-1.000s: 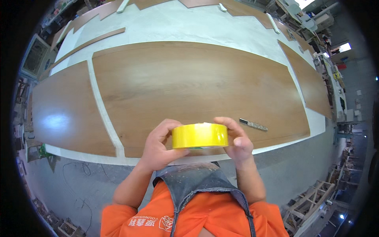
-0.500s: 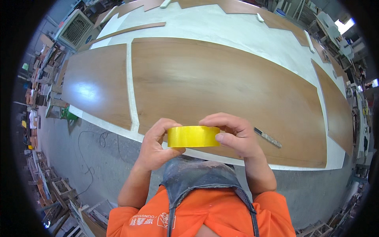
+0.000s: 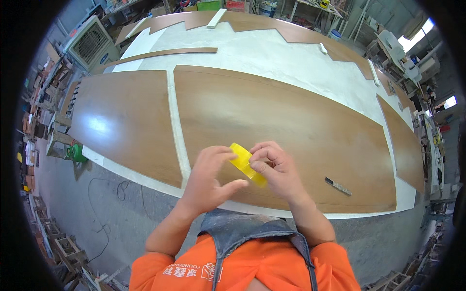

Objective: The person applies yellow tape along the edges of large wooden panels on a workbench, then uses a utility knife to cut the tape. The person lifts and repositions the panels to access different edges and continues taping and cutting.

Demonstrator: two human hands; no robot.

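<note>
A roll of yellow adhesive tape (image 3: 246, 165) is held tilted in front of me, above the near edge of a large brown board. My right hand (image 3: 274, 167) pinches it at its right side with thumb and fingers. On its left, my left hand (image 3: 211, 174) is open, thumb spread from the fingers, which are close to the tape's upper end; whether they touch it I cannot tell. To the right of my hands a utility knife (image 3: 338, 186) lies on the large brown board (image 3: 286, 126).
A smaller brown board (image 3: 127, 121) lies left and another (image 3: 400, 140) right, on a white-topped table (image 3: 252, 52). Zigzag-edged board (image 3: 291, 26) and white strips line the far side. Beyond stands an air cooler (image 3: 91, 43); a cable (image 3: 104, 223) trails over the floor.
My left hand has opened off the tape roll. The roll has turned from level to tilted, in my right hand. The view has shifted, showing more of the far side.
</note>
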